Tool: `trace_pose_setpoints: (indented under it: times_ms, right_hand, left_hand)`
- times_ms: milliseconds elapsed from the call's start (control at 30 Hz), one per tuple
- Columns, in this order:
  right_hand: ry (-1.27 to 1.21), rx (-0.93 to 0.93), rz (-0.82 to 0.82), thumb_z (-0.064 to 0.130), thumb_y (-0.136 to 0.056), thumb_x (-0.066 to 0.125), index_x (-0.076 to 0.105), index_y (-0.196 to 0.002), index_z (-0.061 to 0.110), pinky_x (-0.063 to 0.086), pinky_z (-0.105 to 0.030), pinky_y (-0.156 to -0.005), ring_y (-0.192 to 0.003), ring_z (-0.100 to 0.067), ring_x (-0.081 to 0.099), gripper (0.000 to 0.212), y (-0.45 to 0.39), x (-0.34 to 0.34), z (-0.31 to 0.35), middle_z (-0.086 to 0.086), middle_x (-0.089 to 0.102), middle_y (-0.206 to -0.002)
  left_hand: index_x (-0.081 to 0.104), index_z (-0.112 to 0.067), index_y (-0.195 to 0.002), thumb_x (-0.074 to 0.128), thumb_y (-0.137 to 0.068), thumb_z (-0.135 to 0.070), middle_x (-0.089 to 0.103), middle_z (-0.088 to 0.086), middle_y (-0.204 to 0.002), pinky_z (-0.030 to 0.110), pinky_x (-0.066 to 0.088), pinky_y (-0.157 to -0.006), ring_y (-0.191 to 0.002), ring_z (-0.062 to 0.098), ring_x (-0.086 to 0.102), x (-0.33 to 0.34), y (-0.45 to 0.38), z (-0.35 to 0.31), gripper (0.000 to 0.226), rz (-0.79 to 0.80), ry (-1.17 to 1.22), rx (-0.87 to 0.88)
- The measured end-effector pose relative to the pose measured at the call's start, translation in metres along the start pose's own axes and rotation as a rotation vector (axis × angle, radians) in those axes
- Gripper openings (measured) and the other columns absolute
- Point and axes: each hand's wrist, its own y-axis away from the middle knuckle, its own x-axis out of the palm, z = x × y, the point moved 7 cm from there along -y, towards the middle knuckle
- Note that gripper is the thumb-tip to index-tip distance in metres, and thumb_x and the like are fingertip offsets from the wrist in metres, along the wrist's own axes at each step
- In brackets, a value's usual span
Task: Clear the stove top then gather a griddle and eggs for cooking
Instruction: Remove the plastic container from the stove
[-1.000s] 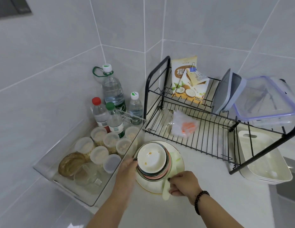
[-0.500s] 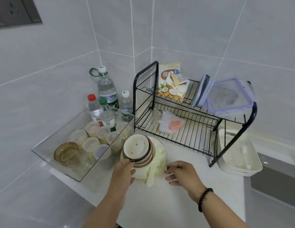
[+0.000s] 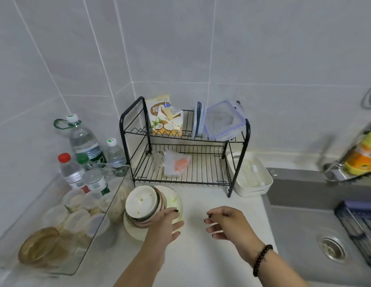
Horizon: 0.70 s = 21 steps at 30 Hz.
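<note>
- Stack of dirty bowls (image 3: 142, 206) on a cream plate (image 3: 176, 200), parked on the white surface (image 3: 201, 255) just in front of the black two-tier rack (image 3: 180, 160); stack leaning slightly left, top bowl white inside with small food specks.
- Left hand (image 3: 166, 223) over the near right edge of the plate, fingers relaxed and part curled, fingertips touching the side of the bowl stack; no closed grip visible.
- Right hand (image 3: 226, 222) hovering above the surface right of the plate, apart from it, fingers loosely curled, holding nothing; dark bead bracelet (image 3: 262, 259) on the wrist.
- Griddle, eggs, stove: none in view.
- Rack top tier: coconut-print bag (image 3: 166, 119) with a blue clip, upright lids (image 3: 199, 119), clear container with blue-rimmed lid (image 3: 224, 121) tilted on its side.
- Rack bottom tier: small clear packet with orange contents (image 3: 177, 163).
- Cream plastic tray (image 3: 249, 175) touching the rack's right leg, at the sink edge.
- Left of the bowls: clear bin (image 3: 56, 224) holding small lidded cups and a brownish glass dish; bottles at its far end, red cap (image 3: 70, 170) and green cap (image 3: 89, 172); large water bottle (image 3: 83, 139) and a small one (image 3: 116, 154) behind.
- Right: grey sink (image 3: 304, 235) with steel drain (image 3: 331, 248), dark wire basket (image 3: 358, 226) in it; faucet (image 3: 333, 168) behind, blurred yellow-orange item (image 3: 364, 154) beside it.
</note>
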Motion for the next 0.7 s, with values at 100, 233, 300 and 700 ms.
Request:
trace_pose_setpoints:
  times_ms: [100,233,300,700]
  right_hand:
    - [-0.052,-0.003,-0.083,0.0,-0.088,0.054,0.065,-0.098,0.0,0.051,-0.028,-0.059,-0.063,-0.021,0.063,0.015,0.02,-0.01,-0.005,-0.01,0.07,-0.079]
    - [-0.138,-0.003,-0.208,0.001,-0.09,0.054,0.066,-0.098,0.001,0.053,-0.029,-0.062,-0.066,-0.021,0.066,0.015,0.053,-0.022,-0.023,-0.01,0.071,-0.082]
    - [-0.177,0.011,-0.278,0.002,-0.09,0.054,0.066,-0.098,0.002,0.053,-0.029,-0.063,-0.066,-0.02,0.067,0.015,0.07,-0.029,-0.037,-0.01,0.072,-0.083]
    - [-0.328,0.108,-0.67,0.007,-0.091,0.055,0.068,-0.095,0.006,0.054,-0.027,-0.062,-0.066,-0.017,0.069,0.013,0.189,-0.098,-0.122,-0.007,0.074,-0.086]
  left_hand:
    - [0.061,-0.016,-0.098,0.051,-0.095,-0.009,0.067,0.005,-0.105,0.032,0.046,-0.078,-0.092,0.021,0.067,0.008,0.005,0.0,0.013,0.086,-0.039,-0.007]
    - [0.063,-0.014,-0.102,0.052,-0.094,-0.01,0.069,0.008,-0.108,0.031,0.047,-0.077,-0.097,0.024,0.067,0.019,0.013,0.019,0.014,0.218,-0.116,-0.049]
    - [0.063,-0.013,-0.105,0.052,-0.095,-0.011,0.07,0.008,-0.108,0.032,0.047,-0.079,-0.1,0.025,0.067,0.026,0.018,0.032,0.016,0.289,-0.155,-0.081]
    - [0.063,-0.018,-0.11,0.063,-0.087,-0.004,0.073,0.001,-0.102,0.031,0.051,-0.088,-0.102,0.018,0.066,0.093,0.088,0.113,0.027,0.675,-0.426,-0.179]
